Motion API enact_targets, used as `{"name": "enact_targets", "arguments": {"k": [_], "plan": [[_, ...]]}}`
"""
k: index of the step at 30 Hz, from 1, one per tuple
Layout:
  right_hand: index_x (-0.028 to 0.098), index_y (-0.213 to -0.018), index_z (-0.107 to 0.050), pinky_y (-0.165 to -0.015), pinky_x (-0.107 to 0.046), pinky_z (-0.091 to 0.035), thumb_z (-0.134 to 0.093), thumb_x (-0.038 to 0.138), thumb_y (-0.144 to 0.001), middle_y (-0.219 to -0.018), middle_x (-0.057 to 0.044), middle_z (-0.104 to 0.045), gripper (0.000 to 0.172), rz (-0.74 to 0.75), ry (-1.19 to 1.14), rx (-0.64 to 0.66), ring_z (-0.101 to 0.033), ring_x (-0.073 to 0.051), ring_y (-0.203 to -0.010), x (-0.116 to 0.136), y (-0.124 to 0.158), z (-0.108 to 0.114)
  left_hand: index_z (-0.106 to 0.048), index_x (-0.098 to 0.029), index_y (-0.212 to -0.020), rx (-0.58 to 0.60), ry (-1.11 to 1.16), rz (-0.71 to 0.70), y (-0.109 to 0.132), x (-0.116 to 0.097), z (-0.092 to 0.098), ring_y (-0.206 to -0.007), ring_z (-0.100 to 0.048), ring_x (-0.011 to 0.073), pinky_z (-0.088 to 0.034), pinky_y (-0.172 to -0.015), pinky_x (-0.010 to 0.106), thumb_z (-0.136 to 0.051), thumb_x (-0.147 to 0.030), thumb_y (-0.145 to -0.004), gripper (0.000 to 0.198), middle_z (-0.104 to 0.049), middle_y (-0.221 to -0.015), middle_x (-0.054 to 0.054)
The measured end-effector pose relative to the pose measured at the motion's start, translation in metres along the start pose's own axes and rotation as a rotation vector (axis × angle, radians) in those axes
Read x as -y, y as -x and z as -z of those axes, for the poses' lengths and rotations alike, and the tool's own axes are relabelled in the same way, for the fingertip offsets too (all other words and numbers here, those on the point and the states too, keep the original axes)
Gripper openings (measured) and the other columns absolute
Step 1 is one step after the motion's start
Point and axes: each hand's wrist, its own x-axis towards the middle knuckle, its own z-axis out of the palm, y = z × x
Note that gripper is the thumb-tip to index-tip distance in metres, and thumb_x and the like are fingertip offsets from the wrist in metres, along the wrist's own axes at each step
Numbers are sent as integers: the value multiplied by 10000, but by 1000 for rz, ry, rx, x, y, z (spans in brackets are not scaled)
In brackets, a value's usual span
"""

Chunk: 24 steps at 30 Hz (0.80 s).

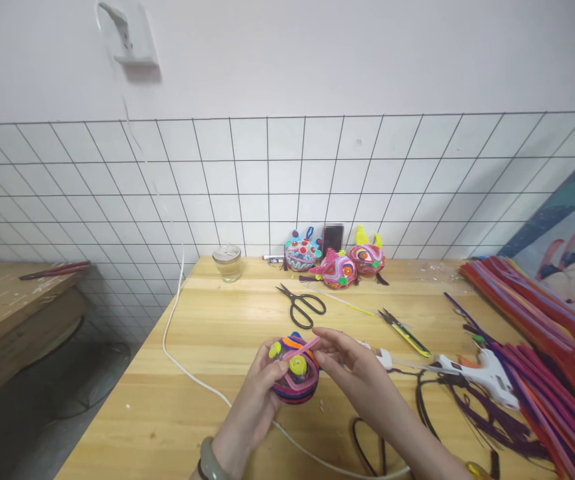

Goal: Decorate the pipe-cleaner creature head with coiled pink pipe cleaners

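Note:
My left hand (256, 399) is wrapped round a small ball-shaped ornament (297, 395), its thumb lying on the front. The ornament is covered in purple, blue, pink and orange fuzzy strips, with two yellow coiled discs on it. A pink pipe cleaner (307, 347) runs across its upper part. My right hand (350, 363) pinches the free end of that pipe cleaner between thumb and fingers, close to the ornament's right side. Black-handled scissors (303, 307) lie open on the table just beyond the ornament.
Three finished-looking ornaments (337, 270) sit by the tiled wall, near a glass of liquid (227, 265). Yellow thread snips (404, 332), a white glue gun (487, 375) and bundles of pipe cleaners (557, 407) lie rightward. A white cable (194, 379) crosses the table (167, 427).

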Motion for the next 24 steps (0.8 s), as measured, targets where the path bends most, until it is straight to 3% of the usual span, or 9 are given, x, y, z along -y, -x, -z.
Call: {"name": "enact_targets", "arguments": {"k": [5,9,17,24], "plan": [[188,-1074,-630,-708,-325,-529,-592,340,-796,-879,-53,-708,319,14,25,1,-650,-190,-767,3,-1,-1,-578,-205,-1025,44,-4,-40,0,1,0,-829,-642,195,-467,-712,284,-721,-235,-692,364,-683,-1007,69],[185,-914,-666,-690,-301,-508,-557,352,-819,-814,-43,-702,221,30,104,26,-639,-186,-740,9,-1,-1,-585,-209,-1029,31,-9,-34,-1,2,1,-783,-646,185,-461,-676,273,-736,-239,-678,384,-690,-981,69],[195,-730,-621,-625,-274,-482,-520,342,-804,-693,-22,-659,193,68,139,-44,-609,-174,-671,15,-3,-3,-581,-204,-1046,87,54,-17,-2,4,2,-892,-641,208,-474,-765,305,-705,-233,-733,338,-685,-1026,82],[182,-729,-622,-611,-274,-486,-531,350,-800,-664,-28,-655,204,55,121,-33,-615,-175,-642,13,-6,-4,-593,-195,-1015,36,54,-2,-3,4,1,-767,-643,174,-477,-644,269,-707,-300,-729,325,-682,-1020,77]]}}
